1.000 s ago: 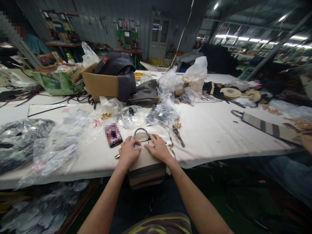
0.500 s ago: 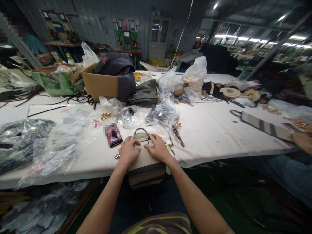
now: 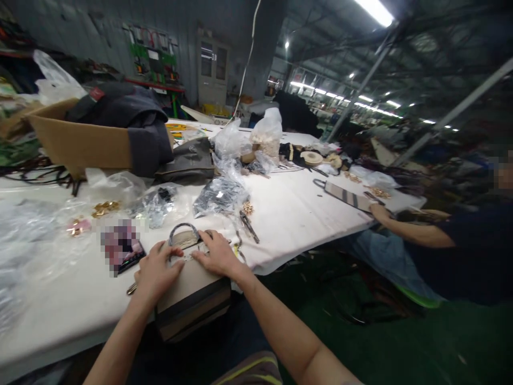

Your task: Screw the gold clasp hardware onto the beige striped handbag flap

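Note:
A beige handbag [image 3: 196,286] with dark bands lies across the table's near edge, its striped lower part hanging over my lap. Its grey curved handle [image 3: 176,231] points away from me. My left hand [image 3: 158,270] grips the bag's left side, fingers curled and thumb turned inward. On the right side, my right hand [image 3: 216,254] holds the bag with its fingers over the far edge and its thumb on the near face. Between the thumbs is a small pale patch, too blurred to make out. A shiny metal tool end [image 3: 131,289] pokes out beside my left hand.
Left of the bag lies a phone [image 3: 122,248]. A plier-like tool [image 3: 249,227] and gold fittings [image 3: 247,207] sit to the right. Plastic bags [image 3: 220,195] and a cardboard box [image 3: 84,144] stand behind. A co-worker's hand [image 3: 380,212] touches another striped bag piece [image 3: 347,198].
My view has swung to the right, so the table has shifted left and more of the co-worker shows. Both hands keep their hold on the handbag.

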The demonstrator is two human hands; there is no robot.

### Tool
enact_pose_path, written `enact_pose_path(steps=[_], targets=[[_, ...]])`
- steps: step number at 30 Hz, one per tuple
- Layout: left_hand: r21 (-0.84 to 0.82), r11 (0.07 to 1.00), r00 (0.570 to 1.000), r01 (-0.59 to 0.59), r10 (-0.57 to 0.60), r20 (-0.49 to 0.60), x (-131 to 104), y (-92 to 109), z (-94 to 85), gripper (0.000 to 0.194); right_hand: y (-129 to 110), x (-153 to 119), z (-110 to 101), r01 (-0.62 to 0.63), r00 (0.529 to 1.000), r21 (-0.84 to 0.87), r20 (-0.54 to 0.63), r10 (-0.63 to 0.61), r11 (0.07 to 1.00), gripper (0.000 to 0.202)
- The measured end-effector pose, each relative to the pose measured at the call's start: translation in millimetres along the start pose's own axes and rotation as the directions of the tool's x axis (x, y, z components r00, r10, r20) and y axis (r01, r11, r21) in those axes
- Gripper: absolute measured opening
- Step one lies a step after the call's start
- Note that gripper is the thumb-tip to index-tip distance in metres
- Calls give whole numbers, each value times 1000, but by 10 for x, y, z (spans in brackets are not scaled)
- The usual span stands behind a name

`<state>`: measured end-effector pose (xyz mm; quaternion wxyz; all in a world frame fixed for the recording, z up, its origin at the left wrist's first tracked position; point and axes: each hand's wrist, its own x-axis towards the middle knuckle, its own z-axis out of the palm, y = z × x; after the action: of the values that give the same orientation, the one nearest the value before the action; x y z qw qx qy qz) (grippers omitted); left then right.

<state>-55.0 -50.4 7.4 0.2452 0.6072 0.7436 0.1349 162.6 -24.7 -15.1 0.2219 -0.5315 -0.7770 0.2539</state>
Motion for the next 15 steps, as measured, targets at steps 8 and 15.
enact_pose_path(steps=[8,15], targets=[[23,999,1000,-23,23,4,180,-205,124,46,545,70,-638,39,976,73,-217,-22,997,53],[27,1000,1000,-12,12,6,224,-234,129,42,1047,294,-1374,-213,935,-240,-330,127,947,25]])
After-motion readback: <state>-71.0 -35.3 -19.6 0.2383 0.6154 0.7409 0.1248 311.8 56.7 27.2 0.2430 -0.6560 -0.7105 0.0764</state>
